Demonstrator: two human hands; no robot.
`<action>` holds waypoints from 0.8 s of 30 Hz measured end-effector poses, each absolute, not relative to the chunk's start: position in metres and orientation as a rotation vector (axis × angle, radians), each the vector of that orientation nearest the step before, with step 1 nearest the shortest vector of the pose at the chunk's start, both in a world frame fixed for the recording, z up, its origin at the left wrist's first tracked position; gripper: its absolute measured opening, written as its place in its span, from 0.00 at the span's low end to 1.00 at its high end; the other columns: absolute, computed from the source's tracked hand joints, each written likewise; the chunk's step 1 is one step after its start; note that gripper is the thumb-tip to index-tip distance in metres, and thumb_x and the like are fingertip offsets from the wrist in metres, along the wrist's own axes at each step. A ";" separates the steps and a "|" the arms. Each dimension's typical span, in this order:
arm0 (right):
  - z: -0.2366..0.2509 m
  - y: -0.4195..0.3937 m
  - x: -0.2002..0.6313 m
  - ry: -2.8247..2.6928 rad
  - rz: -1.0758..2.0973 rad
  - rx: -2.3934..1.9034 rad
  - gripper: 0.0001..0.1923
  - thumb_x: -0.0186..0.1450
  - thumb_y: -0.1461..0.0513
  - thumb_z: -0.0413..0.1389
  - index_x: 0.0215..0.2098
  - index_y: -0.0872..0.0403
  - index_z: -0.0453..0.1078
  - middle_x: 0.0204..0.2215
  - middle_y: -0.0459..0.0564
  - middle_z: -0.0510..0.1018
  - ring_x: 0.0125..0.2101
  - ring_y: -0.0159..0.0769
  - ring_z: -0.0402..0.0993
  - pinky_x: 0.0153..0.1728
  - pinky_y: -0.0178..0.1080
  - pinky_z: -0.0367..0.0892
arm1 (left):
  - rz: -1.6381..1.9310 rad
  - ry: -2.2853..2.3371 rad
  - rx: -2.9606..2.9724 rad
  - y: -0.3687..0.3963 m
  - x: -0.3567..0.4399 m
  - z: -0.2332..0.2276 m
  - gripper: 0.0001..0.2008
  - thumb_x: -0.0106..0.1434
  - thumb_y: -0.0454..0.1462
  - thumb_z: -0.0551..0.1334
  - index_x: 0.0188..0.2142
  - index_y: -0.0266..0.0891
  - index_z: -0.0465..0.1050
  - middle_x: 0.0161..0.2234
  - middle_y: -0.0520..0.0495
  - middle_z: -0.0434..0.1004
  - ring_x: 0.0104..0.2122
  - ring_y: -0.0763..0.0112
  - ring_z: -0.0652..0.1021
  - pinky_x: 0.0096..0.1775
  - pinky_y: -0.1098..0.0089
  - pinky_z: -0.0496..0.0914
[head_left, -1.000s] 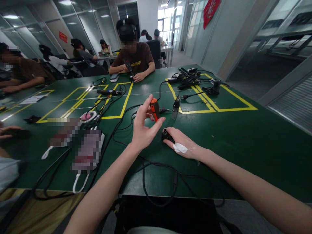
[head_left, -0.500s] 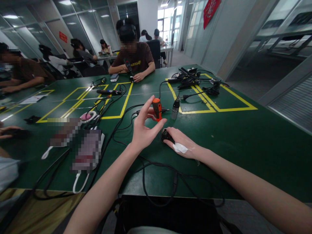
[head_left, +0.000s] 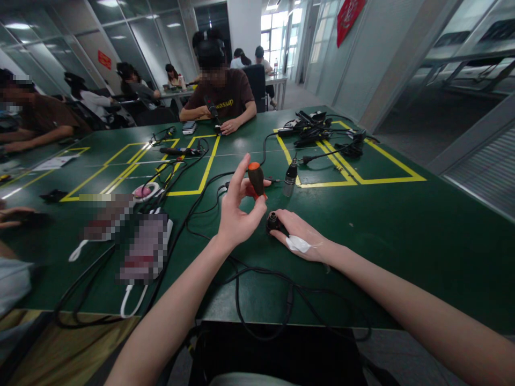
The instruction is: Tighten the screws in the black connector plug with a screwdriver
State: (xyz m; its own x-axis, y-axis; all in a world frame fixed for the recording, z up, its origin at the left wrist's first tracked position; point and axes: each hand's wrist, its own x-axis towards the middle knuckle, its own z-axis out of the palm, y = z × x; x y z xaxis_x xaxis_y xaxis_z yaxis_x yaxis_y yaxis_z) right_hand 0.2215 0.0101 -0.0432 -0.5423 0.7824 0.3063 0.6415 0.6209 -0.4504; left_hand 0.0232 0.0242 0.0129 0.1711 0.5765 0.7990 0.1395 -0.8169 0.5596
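Evidently, in the head view, work is in hand at the middle of the frame. The left hand (head_left: 235,212) has its fingers closed on an orange-and-black screwdriver (head_left: 256,180), the thumb at its lower end and the index finger reaching toward its orange cap. It tilts slightly, and its shank cannot be made out, so whether it meets anything below is unclear. Just right of centre, the right hand (head_left: 301,228) lies low over the green surface (head_left: 386,241), fingers wrapped about a black fitting (head_left: 270,225) whose metal collar (head_left: 272,216) points up beside the thumb. A white patch (head_left: 298,244) covers part of that hand.

As far as can be judged, the work is part-way: the screwdriver is gripped and the fitting steadied, yet the collar shows nothing joined to it. Above and to the right, a black cylinder with a clear lower part (head_left: 290,178) stands upright, apart from both hands.

In the upper right, black tools and cords (head_left: 309,128) lie heaped across yellow tape (head_left: 392,178), apparently untouched; small dark bits near them are too tiny to identify. At upper centre, a co-worker (head_left: 231,91) holds a black tool (head_left: 211,109) over the same surface.
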 end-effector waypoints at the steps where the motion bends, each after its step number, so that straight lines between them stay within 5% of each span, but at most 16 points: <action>1: -0.044 0.010 0.222 -2.364 0.392 -1.119 0.11 0.72 0.63 0.59 0.52 0.53 0.69 0.46 0.58 0.81 0.45 0.52 0.79 0.47 0.52 0.75 | 1.680 0.668 2.098 0.024 0.023 0.013 0.38 0.71 0.34 0.62 0.76 0.49 0.49 0.49 0.44 0.84 0.38 0.69 0.83 0.42 0.66 0.80; 10: -0.043 0.010 0.221 -2.367 0.398 -1.130 0.11 0.72 0.63 0.59 0.53 0.52 0.69 0.46 0.58 0.81 0.46 0.52 0.79 0.48 0.52 0.75 | 1.629 0.773 2.167 0.023 0.023 0.018 0.42 0.67 0.34 0.69 0.75 0.50 0.53 0.41 0.50 0.83 0.35 0.72 0.80 0.38 0.70 0.77; 24: -0.045 0.011 0.223 -2.378 0.402 -1.131 0.12 0.73 0.61 0.58 0.55 0.53 0.68 0.48 0.59 0.80 0.48 0.53 0.79 0.49 0.53 0.75 | 1.392 0.662 1.965 0.037 0.008 0.021 0.43 0.60 0.37 0.77 0.71 0.50 0.64 0.41 0.52 0.80 0.32 0.77 0.80 0.37 0.75 0.80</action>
